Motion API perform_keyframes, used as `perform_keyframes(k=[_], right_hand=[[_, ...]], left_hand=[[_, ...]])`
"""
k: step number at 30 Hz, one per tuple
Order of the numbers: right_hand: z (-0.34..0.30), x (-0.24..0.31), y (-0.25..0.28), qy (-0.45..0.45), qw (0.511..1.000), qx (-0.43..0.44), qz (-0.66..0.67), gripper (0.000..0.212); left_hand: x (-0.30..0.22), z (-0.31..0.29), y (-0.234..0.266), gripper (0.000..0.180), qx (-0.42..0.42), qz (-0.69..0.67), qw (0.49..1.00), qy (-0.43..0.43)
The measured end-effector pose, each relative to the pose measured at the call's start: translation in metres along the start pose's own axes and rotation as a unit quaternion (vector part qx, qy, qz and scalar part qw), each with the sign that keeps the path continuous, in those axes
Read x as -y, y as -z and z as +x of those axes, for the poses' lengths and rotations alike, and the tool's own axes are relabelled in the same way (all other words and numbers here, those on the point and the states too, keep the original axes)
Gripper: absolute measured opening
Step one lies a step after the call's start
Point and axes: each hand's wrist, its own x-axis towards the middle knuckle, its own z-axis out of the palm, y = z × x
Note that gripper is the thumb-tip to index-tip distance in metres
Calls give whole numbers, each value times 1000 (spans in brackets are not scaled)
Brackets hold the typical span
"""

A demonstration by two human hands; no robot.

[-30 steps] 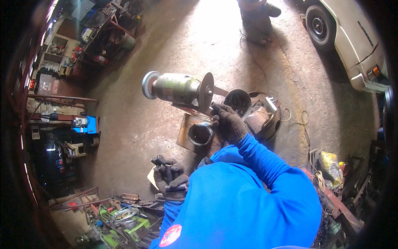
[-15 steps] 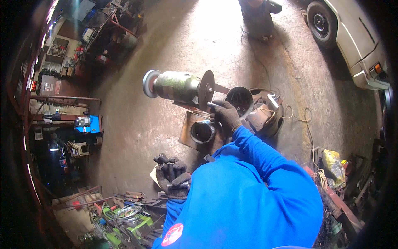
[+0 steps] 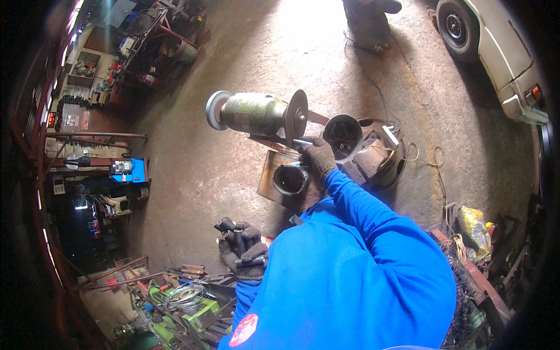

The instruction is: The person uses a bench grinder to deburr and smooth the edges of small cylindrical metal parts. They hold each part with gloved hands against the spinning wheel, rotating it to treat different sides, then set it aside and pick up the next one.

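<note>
My right hand (image 3: 318,156), in a dark knit glove, is closed around a short metal rod (image 3: 303,142). The rod's tip is at the lower edge of the dark disc (image 3: 296,116) on a green bench grinder (image 3: 254,112); whether they touch, I cannot tell. A pale wheel (image 3: 217,110) is fitted to the grinder's other end. Lower left, my gloved left hand (image 3: 242,251) curls around several short dark metal cylinders (image 3: 236,240). Between the hands an open round container (image 3: 290,179) stands on a square plate (image 3: 268,182).
Right of my right hand are a dark round pot (image 3: 343,137) and a wheel rim (image 3: 392,169) with a cable (image 3: 436,160). Scrap metal and wire (image 3: 184,297) lie lower left. A vehicle (image 3: 501,52) stands upper right; a person's legs (image 3: 367,23) show at the top.
The whole view has shifted slightly. My right hand still holds the rod at the disc. A pale flat piece seen beside my left hand before has mostly gone from sight.
</note>
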Motion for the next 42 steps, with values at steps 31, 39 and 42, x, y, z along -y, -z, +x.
perform_keyframes(k=[31, 39, 42], right_hand=[[2, 5, 7, -24, 999, 15, 15, 31], [4, 3, 3, 28, 998, 5, -48, 38], [0, 7, 5, 30, 998, 9, -48, 40]], left_hand=[[-2, 4, 8, 43, -8, -15, 1000, 11], [-8, 1, 18, 37, -42, 4, 999, 25], [3, 6, 3, 36, -60, 10, 998, 2]])
